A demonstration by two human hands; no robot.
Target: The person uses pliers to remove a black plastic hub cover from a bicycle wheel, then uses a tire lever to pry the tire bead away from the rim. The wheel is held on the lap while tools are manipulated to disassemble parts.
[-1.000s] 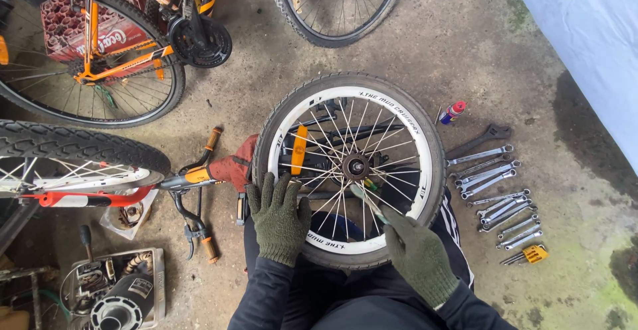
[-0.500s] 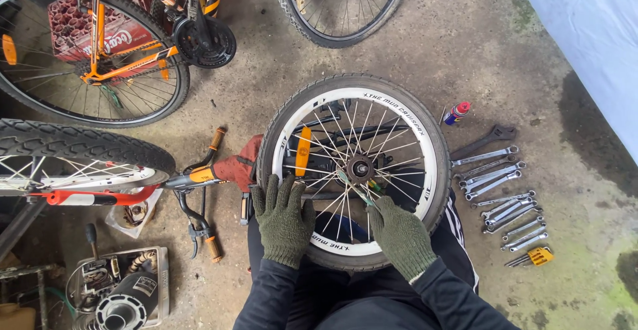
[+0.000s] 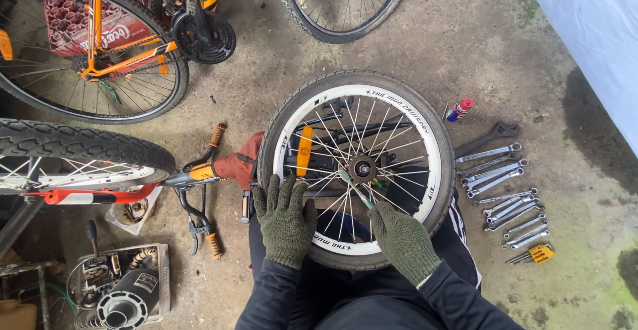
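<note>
Looking straight down at a small bicycle wheel point(image 3: 359, 170), white rim and black tyre, lying flat across the lap above the concrete floor point(image 3: 505, 57). Left hand point(image 3: 286, 222), in a green knit glove, pressed flat on the near-left part of the rim, fingers point(image 3: 274, 194) spread apart over tyre and spokes, closed on nothing. Right hand point(image 3: 402, 240), gloved the same, just inside the near rim, fingers point(image 3: 377, 216) curled together and clamped on a slim tool point(image 3: 355, 189) with a greenish handle. Tool angled up and left from the glove toward the hub point(image 3: 363, 168) at the wheel's centre, its tip almost at the hub; touching or not, hard to say. Orange reflector point(image 3: 304, 150) fixed among the spokes left of the hub.

Right of the wheel, a row of wrenches point(image 3: 498, 177) laid out on the floor, a yellow-handled tool point(image 3: 539, 254) at the near end of the row, a small spray can point(image 3: 458, 110) with a red cap at the far end. Left of the wheel, a red rag point(image 3: 239, 165) touching the tyre, and beside it a handlebar point(image 3: 199, 200) with orange grips. Further left, a big knobby tyre point(image 3: 80, 145) on a red frame. Beyond the wheel, upper left, an orange bicycle point(image 3: 100, 37); straight beyond, another wheel point(image 3: 339, 4) partly out of view. Near left of the wheel, a tray of greasy parts point(image 3: 123, 290).
</note>
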